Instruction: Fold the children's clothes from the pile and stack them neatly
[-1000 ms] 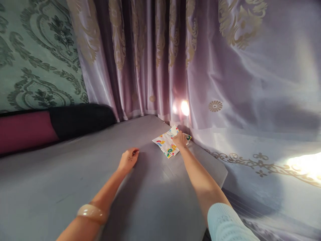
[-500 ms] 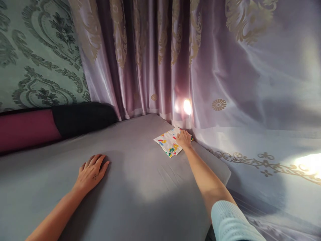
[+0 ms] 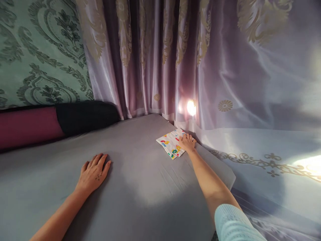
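Note:
A folded white cloth (image 3: pixel 168 140) with a colourful print lies on the grey bed sheet (image 3: pixel 125 180), close to the bed's far right corner. On its right part rests my right hand (image 3: pixel 187 142), palm down with the fingers stretched and slightly spread. The hand covers some of the cloth, and its fingertips reach toward the curtain side. My left hand (image 3: pixel 94 171) lies flat on the sheet, well to the left of the cloth. Its fingers are extended and nothing is in them.
Purple curtains (image 3: pixel 185 83) with gold patterns hang along the far and right sides. A black and maroon padded headboard (image 3: pixel 85 117) stands at the left, under green patterned wallpaper (image 3: pixel 50 57). A bright light spot (image 3: pixel 192 107) shines on the curtain. The bed edge drops away at right.
The view has shifted slightly, so everything sits a little further right. My right hand still lies on the folded cloth, its fingers slightly rearranged. My left hand stays flat.

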The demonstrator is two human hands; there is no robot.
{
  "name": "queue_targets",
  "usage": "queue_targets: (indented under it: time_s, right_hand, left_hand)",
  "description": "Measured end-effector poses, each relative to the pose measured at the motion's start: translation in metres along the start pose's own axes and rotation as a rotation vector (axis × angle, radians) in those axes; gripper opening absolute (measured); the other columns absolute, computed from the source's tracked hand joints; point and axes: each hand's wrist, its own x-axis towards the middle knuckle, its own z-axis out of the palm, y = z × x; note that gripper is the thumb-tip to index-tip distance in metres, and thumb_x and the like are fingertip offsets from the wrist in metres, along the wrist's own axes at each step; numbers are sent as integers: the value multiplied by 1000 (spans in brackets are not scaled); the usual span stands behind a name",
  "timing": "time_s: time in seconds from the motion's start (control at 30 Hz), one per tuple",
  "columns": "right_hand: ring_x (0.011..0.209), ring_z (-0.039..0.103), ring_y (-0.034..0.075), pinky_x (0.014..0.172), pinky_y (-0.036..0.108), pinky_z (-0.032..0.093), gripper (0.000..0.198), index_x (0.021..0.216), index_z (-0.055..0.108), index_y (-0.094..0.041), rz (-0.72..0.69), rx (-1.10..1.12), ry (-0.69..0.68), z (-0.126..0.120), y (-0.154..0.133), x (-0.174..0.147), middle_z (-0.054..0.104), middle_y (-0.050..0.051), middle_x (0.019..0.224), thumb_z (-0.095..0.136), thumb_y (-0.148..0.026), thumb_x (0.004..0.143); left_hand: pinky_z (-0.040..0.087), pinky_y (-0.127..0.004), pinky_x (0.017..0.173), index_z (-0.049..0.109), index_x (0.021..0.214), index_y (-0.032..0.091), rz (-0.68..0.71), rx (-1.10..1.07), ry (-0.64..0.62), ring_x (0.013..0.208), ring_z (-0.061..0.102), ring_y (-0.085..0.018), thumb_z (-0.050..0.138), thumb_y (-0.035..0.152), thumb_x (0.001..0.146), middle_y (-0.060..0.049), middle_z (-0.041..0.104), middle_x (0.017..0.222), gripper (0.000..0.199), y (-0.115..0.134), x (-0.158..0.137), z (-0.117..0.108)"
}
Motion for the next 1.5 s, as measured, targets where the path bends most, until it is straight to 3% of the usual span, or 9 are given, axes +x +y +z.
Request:
queue_targets:
  time_s: [0.13,0.27,0.43,0.63,0.9,1.07,1.27,1.5]
  right_hand:
    - [138,26,32,107,57,19,55,140,43,-12,3,-26,-7,-8,-5,0,35,16,149,24,-40,96]
    - [137,26,32,108,56,15,52,134,49,-8,-43,-59,76,-11,-18,4,36,19,148,26,-36,96]
    - [139,24,26,110,50,17,51,138,43,-13,-186,-31,74,-5,-38,11,32,13,151,21,-34,97]
    - [138,25,27,108,50,21,52,140,39,-16,-173,-9,36,4,-43,14,32,13,151,19,-37,97]
    - [140,21,26,110,48,16,54,143,35,-15,-168,24,28,4,-41,13,27,13,153,17,-38,97]
    - [142,17,26,111,51,15,56,145,32,-16,-199,50,-25,-4,-46,-6,23,11,155,17,-41,97]
    - [142,15,26,111,53,13,54,143,34,-19,-363,49,-26,-13,-63,-45,22,10,156,20,-42,97]
    - [141,18,27,110,52,14,52,142,36,-18,-429,24,6,-3,-77,-60,27,12,153,21,-38,97]
  left_hand:
    - [25,-50,110,51,132,13,7,10,14,132,41,-29,19,47,91,-15,48,140,63,1,0,1]
    - [24,-50,110,50,133,13,12,29,5,133,40,-29,18,46,91,-14,46,142,62,1,0,1]
    - [23,-49,111,49,134,15,-6,50,-8,134,39,-27,19,45,92,-13,46,143,60,1,0,0]
    - [23,-50,111,47,136,14,-9,49,-25,136,36,-27,18,45,93,-13,44,145,60,3,-1,-3]
    - [24,-51,110,46,136,15,-21,59,-36,135,37,-26,19,44,94,-11,43,145,58,4,0,-4]
    - [26,-50,109,46,136,16,-18,52,-21,135,37,-26,20,44,94,-11,44,145,56,4,-1,-3]
    - [27,-52,108,48,134,16,-14,26,-3,133,39,-27,23,43,94,-12,45,144,55,3,-1,-2]
    - [27,-51,107,50,133,17,-23,24,6,132,40,-28,25,43,93,-12,46,143,53,5,-1,-4]
